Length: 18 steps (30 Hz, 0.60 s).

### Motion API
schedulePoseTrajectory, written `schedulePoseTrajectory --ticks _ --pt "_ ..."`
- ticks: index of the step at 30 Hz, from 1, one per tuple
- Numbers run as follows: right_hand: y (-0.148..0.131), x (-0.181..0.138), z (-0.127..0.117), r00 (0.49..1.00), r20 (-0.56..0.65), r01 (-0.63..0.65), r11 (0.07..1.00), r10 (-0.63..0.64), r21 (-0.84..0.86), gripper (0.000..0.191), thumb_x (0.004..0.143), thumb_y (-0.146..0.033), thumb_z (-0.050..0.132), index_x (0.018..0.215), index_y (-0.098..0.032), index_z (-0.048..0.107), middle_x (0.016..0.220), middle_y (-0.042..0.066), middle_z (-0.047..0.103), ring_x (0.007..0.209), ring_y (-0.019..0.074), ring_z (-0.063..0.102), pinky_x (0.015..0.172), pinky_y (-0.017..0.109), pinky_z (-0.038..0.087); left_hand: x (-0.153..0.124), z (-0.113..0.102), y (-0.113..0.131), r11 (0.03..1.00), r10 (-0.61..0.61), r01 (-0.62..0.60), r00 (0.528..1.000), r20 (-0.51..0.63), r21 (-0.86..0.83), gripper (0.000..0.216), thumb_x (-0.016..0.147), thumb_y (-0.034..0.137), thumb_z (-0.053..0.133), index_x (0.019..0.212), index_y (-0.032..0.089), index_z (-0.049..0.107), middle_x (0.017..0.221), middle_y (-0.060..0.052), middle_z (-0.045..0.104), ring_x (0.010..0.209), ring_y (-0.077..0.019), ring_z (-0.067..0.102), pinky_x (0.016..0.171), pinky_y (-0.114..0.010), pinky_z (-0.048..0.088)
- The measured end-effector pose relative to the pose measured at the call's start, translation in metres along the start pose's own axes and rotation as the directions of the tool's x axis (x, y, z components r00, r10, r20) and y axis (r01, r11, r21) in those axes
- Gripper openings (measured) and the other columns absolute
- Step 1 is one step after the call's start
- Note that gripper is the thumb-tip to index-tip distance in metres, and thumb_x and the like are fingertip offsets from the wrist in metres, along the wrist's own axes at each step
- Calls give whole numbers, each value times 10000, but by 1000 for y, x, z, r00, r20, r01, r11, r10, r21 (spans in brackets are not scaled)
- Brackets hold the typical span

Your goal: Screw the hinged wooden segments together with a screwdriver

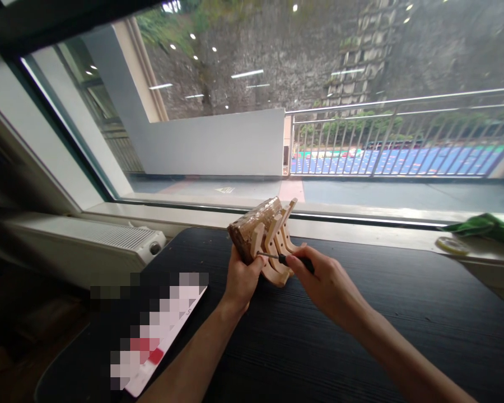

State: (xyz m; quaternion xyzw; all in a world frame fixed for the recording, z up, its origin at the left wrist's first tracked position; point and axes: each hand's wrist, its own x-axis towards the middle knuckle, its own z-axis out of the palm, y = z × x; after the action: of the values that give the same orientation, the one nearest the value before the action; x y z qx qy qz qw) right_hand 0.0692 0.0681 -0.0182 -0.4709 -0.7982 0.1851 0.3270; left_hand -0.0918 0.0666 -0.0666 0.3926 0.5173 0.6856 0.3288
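Note:
A wooden piece made of a bark-covered log (256,219) with several curved light-wood brackets (274,232) on its side is held tilted above the dark table. My left hand (241,280) grips it from below at its near left end, the thumb lying by the nearest bracket. In my right hand (319,268) is a screwdriver (282,258) with a black handle and a thin metal shaft. Its shaft points left, and the tip meets the nearest bracket close to my left thumb. Small dark holes or screw heads dot the brackets; which they are, I cannot tell.
The black wood-grain table (361,347) stands against a window sill. A white card or sheet (176,319), partly blurred out, lies on its left. A radiator (79,235) is beyond the left edge. On the sill at right are a tape roll (452,245) and green cloth (487,226).

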Motion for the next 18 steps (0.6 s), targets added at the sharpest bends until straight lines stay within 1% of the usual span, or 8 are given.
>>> schedulePoseTrajectory --ticks 2,5,8,10,12,14,16,18 --pt "-1 0 -4 1000 27 12 999 -11 -36 249 870 -400 448 918 -217 610 645 2 634 516 138 528 475 237 322 0 0 0 1000 -15 15 1000 -1 -11 466 654 166 679 1097 194 538 994 -42 670 893 -192 643 797 -308 505" --pt "-2 -1 -12 992 24 127 986 -125 -108 231 833 -310 498 1033 -230 579 768 11 670 589 141 570 536 242 368 0 1 1 1000 -16 16 1000 -6 -19 466 641 179 697 1083 200 552 973 -30 676 877 -186 644 793 -301 503" --pt "-4 -1 -14 974 5 225 964 -227 -144 187 856 -276 472 997 -222 583 868 35 679 655 144 591 574 248 378 -1 2 3 1000 -2 2 1000 -5 -12 469 637 187 702 1084 199 559 964 -29 679 869 -185 643 787 -296 503" --pt "-5 -1 -12 983 -4 181 975 -183 -126 185 875 -319 457 950 -205 583 775 30 671 594 142 566 529 244 351 -2 2 4 1000 5 -5 1000 0 -6 474 641 186 699 1093 197 555 976 -34 678 875 -187 642 789 -297 502" --pt "-5 -1 -8 995 -10 94 992 -95 -85 233 884 -377 443 912 -194 584 676 20 644 519 136 521 483 241 315 -2 2 3 1000 7 -7 1000 2 0 468 649 187 693 1095 199 550 997 -38 674 889 -187 641 800 -298 500" --pt "-5 0 -5 1000 2 27 998 -27 -60 277 890 -415 422 889 -194 590 648 19 629 499 134 498 474 242 306 -2 1 3 1000 5 -5 1000 -1 5 453 656 188 689 1086 200 546 1015 -42 671 906 -188 639 810 -299 497" --pt "-5 -1 -6 1000 28 3 997 -1 -71 289 891 -421 410 892 -199 595 646 18 626 501 134 496 485 244 312 -1 1 2 1000 3 -3 1000 -2 7 454 656 187 691 1086 195 543 1021 -48 669 918 -193 636 812 -301 497" --pt "-5 -1 -9 999 45 22 996 -18 -83 249 874 -390 441 961 -207 585 654 9 633 510 135 510 498 243 324 -1 1 3 1000 2 -2 1000 -4 2 467 649 184 695 1090 185 544 1014 -54 670 914 -197 636 807 -303 498"
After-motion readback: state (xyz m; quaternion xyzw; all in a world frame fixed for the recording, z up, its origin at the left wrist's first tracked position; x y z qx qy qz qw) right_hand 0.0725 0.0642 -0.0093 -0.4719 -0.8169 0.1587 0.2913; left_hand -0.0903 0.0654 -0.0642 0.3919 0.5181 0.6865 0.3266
